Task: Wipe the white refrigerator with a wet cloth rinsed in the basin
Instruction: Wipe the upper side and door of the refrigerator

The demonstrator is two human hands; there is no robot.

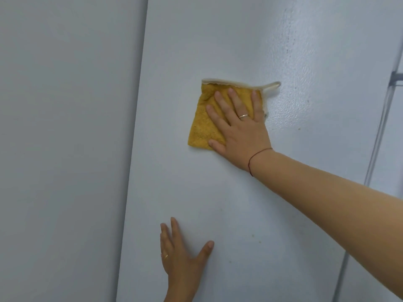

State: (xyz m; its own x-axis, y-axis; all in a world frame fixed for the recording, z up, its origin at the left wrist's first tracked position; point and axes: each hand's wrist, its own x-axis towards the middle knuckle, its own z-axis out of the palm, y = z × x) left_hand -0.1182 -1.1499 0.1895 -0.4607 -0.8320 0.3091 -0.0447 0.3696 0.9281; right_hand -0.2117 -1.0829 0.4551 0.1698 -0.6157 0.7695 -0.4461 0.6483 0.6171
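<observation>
The white refrigerator [229, 203] fills most of the view as a flat, slightly textured panel. A yellow cloth [204, 125] with a cream edge and a hanging loop lies flat against it, above the middle. My right hand [237, 129] presses on the cloth with straight, spread fingers, the arm reaching in from the lower right. Lower down, my left hand [181, 256] rests flat on the bare panel with fingers straight and thumb spread. A wet sheen shows on the panel to the right of the cloth.
A plain grey wall [65, 149] stands left of the refrigerator's edge. At the far right runs the panel's edge with a grey vertical strip [379, 131]. A few small specks [254, 235] mark the panel below and right of the cloth.
</observation>
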